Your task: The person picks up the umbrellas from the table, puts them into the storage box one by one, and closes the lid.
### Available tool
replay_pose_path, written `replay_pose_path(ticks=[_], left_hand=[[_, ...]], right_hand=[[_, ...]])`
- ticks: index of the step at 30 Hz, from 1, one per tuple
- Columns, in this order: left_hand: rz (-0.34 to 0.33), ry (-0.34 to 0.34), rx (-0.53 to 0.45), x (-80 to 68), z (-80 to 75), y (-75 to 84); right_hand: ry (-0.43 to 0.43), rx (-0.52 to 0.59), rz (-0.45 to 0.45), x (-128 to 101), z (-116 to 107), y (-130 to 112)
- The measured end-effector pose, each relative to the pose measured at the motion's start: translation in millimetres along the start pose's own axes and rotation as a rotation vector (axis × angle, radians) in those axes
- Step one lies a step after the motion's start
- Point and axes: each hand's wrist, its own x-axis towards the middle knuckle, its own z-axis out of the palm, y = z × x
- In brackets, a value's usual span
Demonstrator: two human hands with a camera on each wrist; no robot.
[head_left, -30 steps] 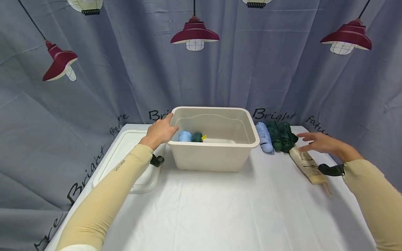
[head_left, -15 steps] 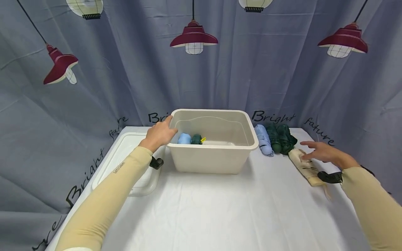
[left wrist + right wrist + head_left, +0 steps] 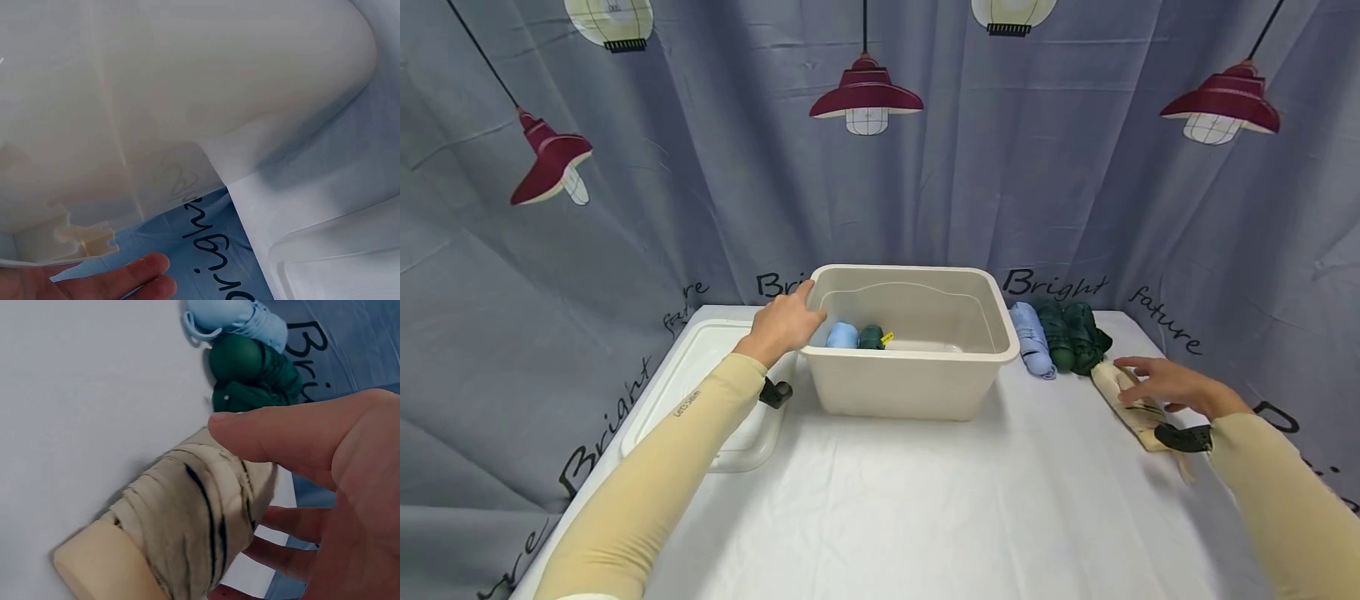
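Left hand [image 3: 784, 321] rests flat-fingered on bin [image 3: 910, 383] rim, right hand [image 3: 1165, 387] spread loosely over beige umbrella [image 3: 1131, 404] lying on desk [image 3: 925, 508] beside green umbrella [image 3: 1071, 337]; no grip yet, so it may roll off the edge.

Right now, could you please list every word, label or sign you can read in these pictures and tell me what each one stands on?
"Bright": on the backdrop curtain, right of the bin; repeated lower left and, half hidden, behind the left hand.
"future": on the same curtain, at both table corners.
"Let'sSlim", as far as I can read it: on the left sleeve.
Yellow tag in the bin: too small to read.
Beige umbrella markings: not legible.
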Motion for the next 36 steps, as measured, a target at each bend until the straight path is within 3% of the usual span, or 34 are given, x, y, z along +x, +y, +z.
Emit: replay_pose_path(ticks=[10, 24, 36], left_hand=[[-0.005, 0.01, 0.012, 1.4, -0.7, -0.2], [0.043, 0.03, -0.008, 1.7, 1.0, -2.1], [0.039, 0.027, -0.041, 3.9, 3.1, -2.0]], right_hand=[[0.044, 0.023, 0.038, 6.0, 7.6, 0.9], [0.1, -0.05, 0.022, 17.4, 17.7, 5.9], [0.165, -0.097, 0.036, 21.9, 22.4, 6.5]])
